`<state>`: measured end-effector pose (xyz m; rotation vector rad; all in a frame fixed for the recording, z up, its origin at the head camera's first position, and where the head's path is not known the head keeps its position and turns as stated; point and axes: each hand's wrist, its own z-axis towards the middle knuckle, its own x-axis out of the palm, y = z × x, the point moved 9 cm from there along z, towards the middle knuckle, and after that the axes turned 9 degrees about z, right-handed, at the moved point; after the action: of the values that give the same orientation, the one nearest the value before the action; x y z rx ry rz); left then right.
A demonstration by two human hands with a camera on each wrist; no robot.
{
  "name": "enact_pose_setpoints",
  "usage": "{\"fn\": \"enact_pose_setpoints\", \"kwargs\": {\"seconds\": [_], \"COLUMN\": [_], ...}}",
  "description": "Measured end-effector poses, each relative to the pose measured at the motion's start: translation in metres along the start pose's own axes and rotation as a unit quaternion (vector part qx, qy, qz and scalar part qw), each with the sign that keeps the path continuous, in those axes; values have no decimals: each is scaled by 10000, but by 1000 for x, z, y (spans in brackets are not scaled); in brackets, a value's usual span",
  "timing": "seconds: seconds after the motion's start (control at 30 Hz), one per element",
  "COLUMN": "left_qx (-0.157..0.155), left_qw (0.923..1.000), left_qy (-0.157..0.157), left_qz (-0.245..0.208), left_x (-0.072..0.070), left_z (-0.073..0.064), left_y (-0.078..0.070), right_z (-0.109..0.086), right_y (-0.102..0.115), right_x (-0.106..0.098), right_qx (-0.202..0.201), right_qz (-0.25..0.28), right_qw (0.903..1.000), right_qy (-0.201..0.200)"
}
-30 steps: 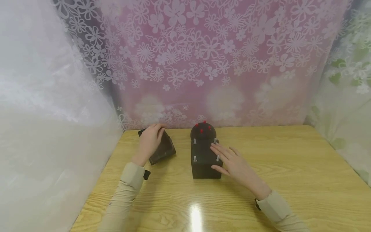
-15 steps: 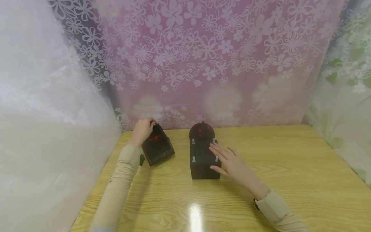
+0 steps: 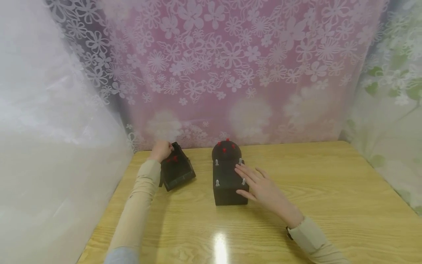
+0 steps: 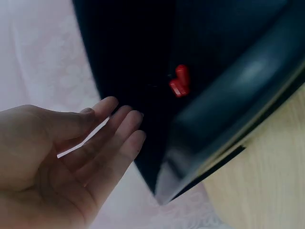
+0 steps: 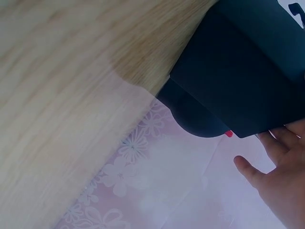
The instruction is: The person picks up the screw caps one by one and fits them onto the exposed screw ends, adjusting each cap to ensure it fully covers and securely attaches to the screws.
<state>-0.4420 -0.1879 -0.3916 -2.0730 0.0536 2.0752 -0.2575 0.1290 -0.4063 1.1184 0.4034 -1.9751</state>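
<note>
At far left, toward nine o'clock, a pale sheet [image 3: 49, 146] borders a wooden table [image 3: 313, 183] where a person's two bare hands reach in. The left hand [image 3: 161, 150], extending from a beige sleeve [image 3: 135, 205], is at the ten o'clock corner of a black tray [image 3: 179, 172]. Its grip is released: the fingers are loosely bent, with nothing visible between them. The fingertips overlap the tray's rim; whether they touch it cannot be told. Small red pieces [image 3: 175, 158] lie close together inside, a little toward eleven o'clock from the tray's middle. The tray itself sits askew on the tabletop.

Near the tray at three o'clock, and apart from it, stands a black block [image 3: 227, 174] with a round part [image 3: 226, 154] at its twelve o'clock end. Four red pegs [image 3: 224, 150] stick up from the round part; four pale grey pegs [image 3: 217, 183] stand near the ten, two, four and eight o'clock corners of the block's top. A pink curtain [image 3: 247, 73] with white flowers hangs behind at twelve o'clock.

The right hand [image 3: 267, 190] reaches in from four o'clock, its grip also released, extended fingers resting on the block's three o'clock side and thumb spread apart from them. A dark band [image 3: 289, 233] shows at the cuff.
</note>
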Motion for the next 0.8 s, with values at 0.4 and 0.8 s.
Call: {"fn": "enact_pose_setpoints", "kwargs": {"seconds": [0.4,0.8], "left_qx": [129,-201], "left_qw": [9978,9979], "left_qy": [652,593], "left_qz": [-18,134], "left_x": [43,65], "left_z": [19,30], "left_y": [10,24], "right_z": [0,-1], "right_y": [0,-1], "right_x": [2,2], "right_qx": [28,82], "right_qz": [50,113], "right_qw": [10000,9999], "right_qy": [36,60]}}
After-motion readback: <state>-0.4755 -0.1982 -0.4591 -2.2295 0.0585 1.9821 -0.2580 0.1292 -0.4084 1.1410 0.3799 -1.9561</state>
